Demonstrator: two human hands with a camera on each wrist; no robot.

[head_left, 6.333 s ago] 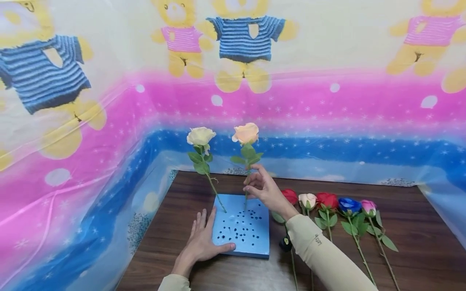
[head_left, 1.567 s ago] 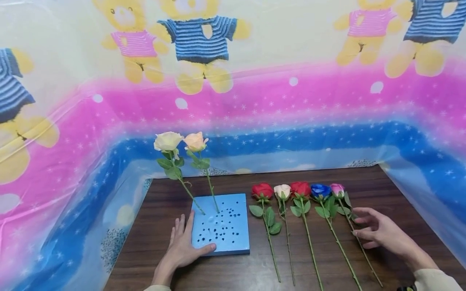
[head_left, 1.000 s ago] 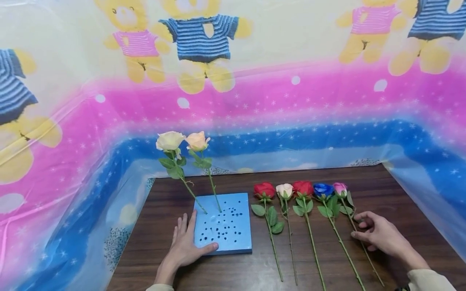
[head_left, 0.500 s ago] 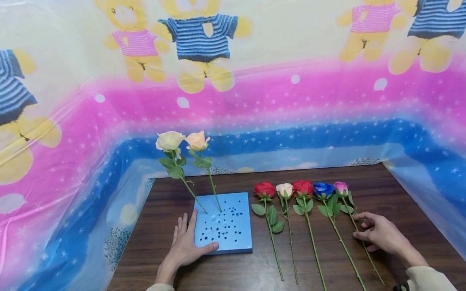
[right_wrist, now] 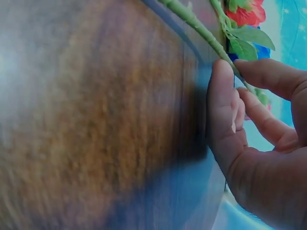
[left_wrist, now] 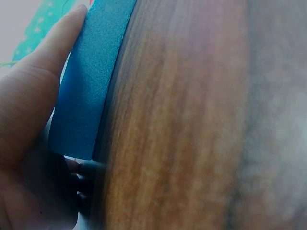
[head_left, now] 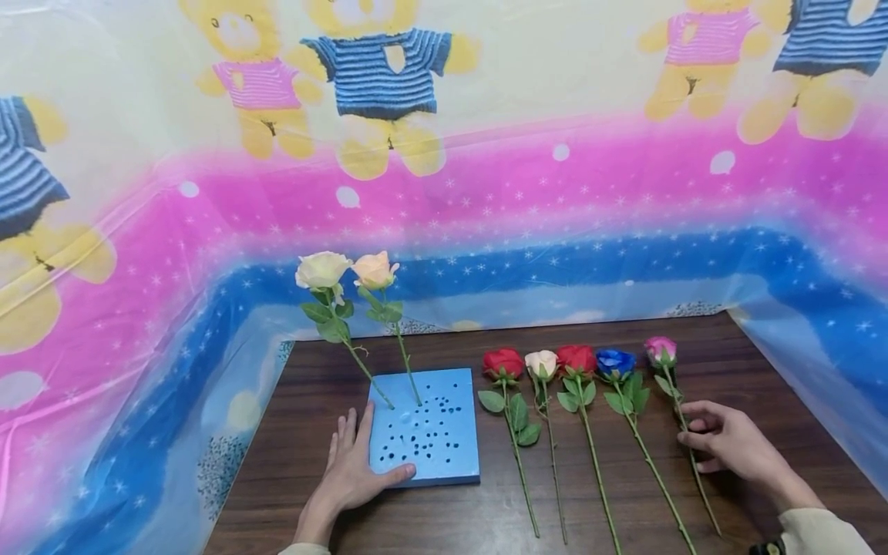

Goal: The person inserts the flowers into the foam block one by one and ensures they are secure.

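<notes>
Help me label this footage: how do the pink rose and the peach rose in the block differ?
The pink rose is vivid; the peach rose is pale. The right hand pinches the pink rose's stem, while the peach rose stands slightly tilted, untouched, in the blue block. Both have leafy green stems.

The foam block (head_left: pixel 461 464) sits on the left half of the table (head_left: pixel 291 420), with the left hand (head_left: pixel 355 470) against its left side, thumb at the near-left corner. A left standing rose (head_left: pixel 334 330) and a right standing rose (head_left: pixel 388 311) are set in its far part. Right of the block, four roses (head_left: pixel 576 360) lie side by side, blooms toward the far edge. Right of these, an end rose (head_left: pixel 660 351) is between the right hand's (head_left: pixel 738 447) fingers. A cloth backdrop (head_left: pixel 486 177) stands behind the table.
</notes>
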